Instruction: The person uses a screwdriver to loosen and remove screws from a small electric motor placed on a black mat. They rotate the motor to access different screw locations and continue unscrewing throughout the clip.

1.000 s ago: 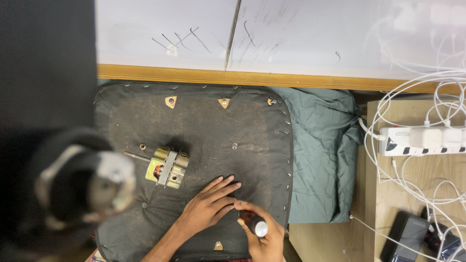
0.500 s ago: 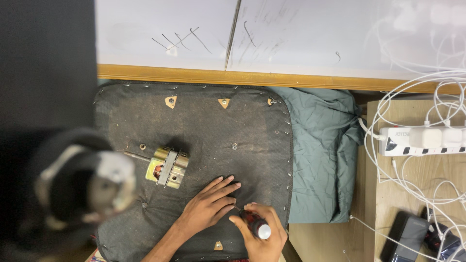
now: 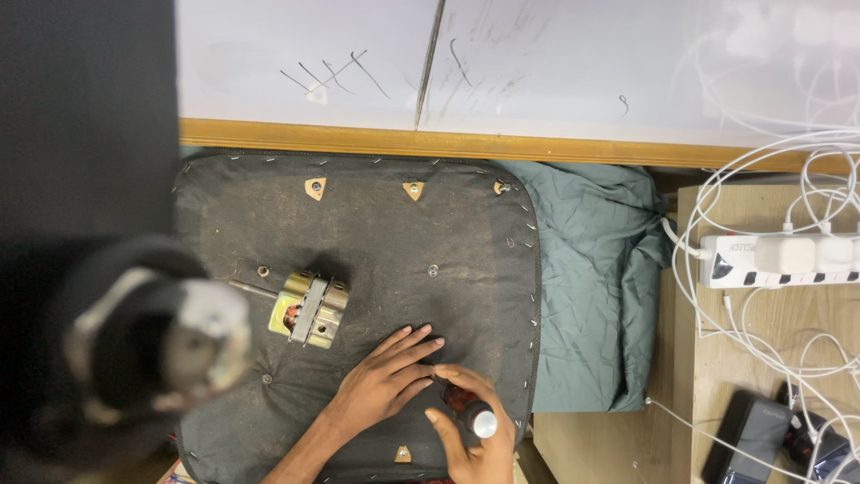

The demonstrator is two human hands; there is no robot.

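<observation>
Both the left hand (image 3: 385, 387) and the right hand (image 3: 475, 444) are bare, without gloves, rings or a watch, and the left forearm shows no sleeve.

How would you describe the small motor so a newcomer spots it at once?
Find the dark pad below the wooden ledge. On its left part, up and left of the left hand, lies the motor. It is the pad's only brass-coloured metal block, with a thin shaft sticking out leftward.
</observation>
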